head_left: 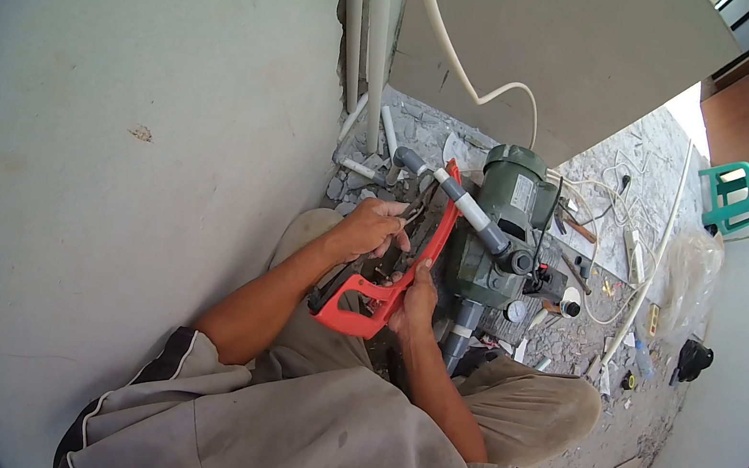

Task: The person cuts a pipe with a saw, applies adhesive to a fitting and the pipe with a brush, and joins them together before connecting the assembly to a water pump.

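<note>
A hacksaw [440,234] with a red frame and handle lies slantwise in front of my body, its handle end towards me. My right hand [416,300] is closed around the red frame just above the handle. On the other side, my left hand [377,231] has its fingers bent in at the dark blade side of the saw; the exact grip is partly hidden. Right beside the saw stands a green electric water pump [505,205]. A grey and white PVC pipe [470,208] runs from the pump over the saw's far end towards the wall.
White pipes [375,50] rise along the wall [149,123] at the left. Rubble and loose tools cover the floor around the pump, with a pressure gauge [516,310] and a hammer [580,229]. A green stool [731,197] and a clear plastic bag [692,277] are at the right.
</note>
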{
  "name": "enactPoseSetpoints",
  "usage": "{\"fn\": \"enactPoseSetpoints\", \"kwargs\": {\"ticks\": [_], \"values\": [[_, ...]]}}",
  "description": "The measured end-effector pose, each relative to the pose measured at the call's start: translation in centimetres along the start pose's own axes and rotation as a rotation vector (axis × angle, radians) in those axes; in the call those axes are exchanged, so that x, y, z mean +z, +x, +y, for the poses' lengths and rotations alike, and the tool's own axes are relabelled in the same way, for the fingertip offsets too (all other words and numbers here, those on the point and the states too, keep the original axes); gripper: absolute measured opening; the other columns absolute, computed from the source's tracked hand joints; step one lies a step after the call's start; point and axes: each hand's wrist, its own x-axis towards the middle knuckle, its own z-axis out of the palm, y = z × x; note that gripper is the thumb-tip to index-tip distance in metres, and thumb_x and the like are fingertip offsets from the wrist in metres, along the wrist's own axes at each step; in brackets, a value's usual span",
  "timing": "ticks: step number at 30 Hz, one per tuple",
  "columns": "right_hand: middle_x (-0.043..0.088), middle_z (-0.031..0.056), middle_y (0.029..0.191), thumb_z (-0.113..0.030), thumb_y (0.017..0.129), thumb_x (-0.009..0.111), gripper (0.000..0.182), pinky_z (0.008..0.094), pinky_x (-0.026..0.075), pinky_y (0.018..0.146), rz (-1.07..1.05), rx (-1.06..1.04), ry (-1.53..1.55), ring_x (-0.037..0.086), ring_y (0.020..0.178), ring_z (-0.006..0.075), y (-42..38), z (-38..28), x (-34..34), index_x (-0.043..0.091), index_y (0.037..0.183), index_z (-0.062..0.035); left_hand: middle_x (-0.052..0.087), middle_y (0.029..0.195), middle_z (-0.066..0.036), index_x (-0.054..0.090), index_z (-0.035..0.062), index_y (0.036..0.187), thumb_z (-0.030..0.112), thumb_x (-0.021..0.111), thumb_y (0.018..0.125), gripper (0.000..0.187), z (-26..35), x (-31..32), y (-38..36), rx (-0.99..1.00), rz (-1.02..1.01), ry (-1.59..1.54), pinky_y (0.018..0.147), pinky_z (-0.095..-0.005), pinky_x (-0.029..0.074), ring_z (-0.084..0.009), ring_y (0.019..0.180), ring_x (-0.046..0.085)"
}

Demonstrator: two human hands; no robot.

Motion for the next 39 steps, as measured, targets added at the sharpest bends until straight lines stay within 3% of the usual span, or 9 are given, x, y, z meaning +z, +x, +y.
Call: {"fn": "enactPoseSetpoints", "kwargs": {"ticks": [14,26,32,35,39], "values": [[0.057,0.0077,0.074,-0.045,0.107,0.052,0.036,0.0372,0.054,0.053,-0.044,-0.037,-0.028,0.057,0.057,0.0206,-1.1,-0.7,0.7,0.053,0.111,-0.0085,0.072,0.085,-0.014,0.055,-0.0028,0.141,0.012,0.049,0.103,0.041,1.5,-0.4,-1.2,-0.01,0.056,0.016,0.045,-0.0226,0.041,-0.0062,0.046,0.049],[0.059,0.0083,0.078,-0.044,0.108,0.05,0.038,0.0384,0.056,0.056,-0.023,0.076,0.026,0.06,0.062,0.021,-1.5,-1.2,-0.4,0.054,0.111,-0.0068,0.075,0.093,-0.016,0.064,-0.0033,0.13,0.01,0.05,0.1,0.036,1.5,1.0,-0.7,-0.011,0.007,-0.066,0.046,-0.0224,0.043,-0.0079,0.048,0.052],[0.062,0.008,0.08,-0.045,0.109,0.046,0.041,0.0362,0.053,0.051,-0.087,0.164,0.142,0.062,0.062,0.0221,-3.2,-3.3,0.6,0.056,0.11,-0.0052,0.076,0.09,-0.015,0.067,-0.0041,0.117,0.013,0.053,0.098,0.029,5.5,2.3,0.1,-0.053,0.064,0.075,0.043,-0.0242,0.043,-0.0093,0.048,0.055],[0.063,0.008,0.081,-0.045,0.109,0.046,0.042,0.0343,0.051,0.049,-0.109,0.194,0.137,0.062,0.061,0.0217,-4.0,-3.7,0.8,0.057,0.109,-0.0044,0.076,0.086,-0.018,0.067,-0.0042,0.097,0.012,0.054,0.094,0.022,7.2,3.8,-0.5,-0.073,0.137,0.043,0.041,-0.0279,0.043,-0.0119,0.046,0.055],[0.065,0.0087,0.083,-0.044,0.109,0.048,0.043,0.0321,0.047,0.048,-0.064,0.169,0.165,0.06,0.059,0.0208,-2.6,-4.3,2.3,0.058,0.11,-0.0031,0.075,0.086,-0.019,0.065,-0.0018,0.086,0.012,0.055,0.092,0.018,6.5,3.1,2.3,-0.002,0.205,0.008,0.038,-0.0287,0.04,-0.0109,0.045,0.053]]}}
